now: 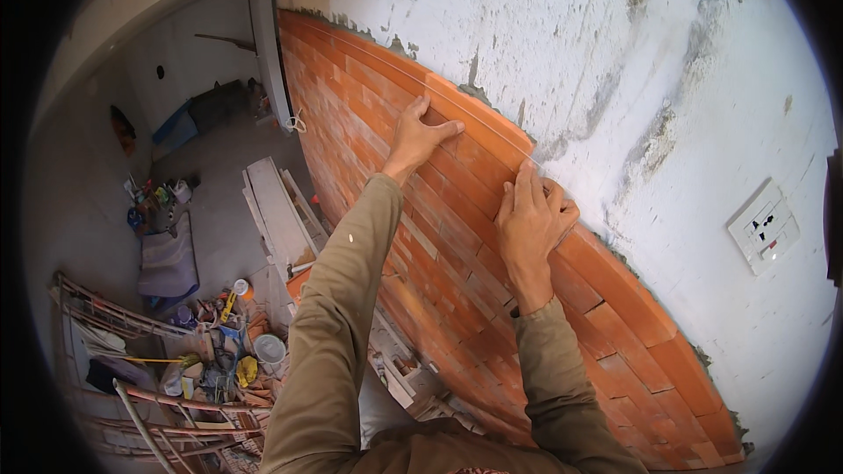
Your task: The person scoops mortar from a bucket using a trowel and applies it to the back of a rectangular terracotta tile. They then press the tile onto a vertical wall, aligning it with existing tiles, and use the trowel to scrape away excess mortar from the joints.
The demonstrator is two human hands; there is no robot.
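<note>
Orange brick tiles (492, 250) cover the lower part of the wall in staggered rows. A thin pale string (470, 104) runs along their top row. My left hand (415, 139) rests against the tile face just below a long top-row tile (479, 125), its thumb and fingers spread. Beside that tile's right end is my right hand (529, 219). Its index finger reaches up to the tile's corner and the string, while the other fingers are curled in. Whatever those curled fingers hold, if anything, is hidden.
Above the tiles is a white wall stained with grey mortar, with a socket plate (764, 226) at right. Below left stand a plank platform (277, 202), a white bucket (270, 349), a metal frame (140, 426) and scattered tools. A rolled mat (169, 263) lies on the floor.
</note>
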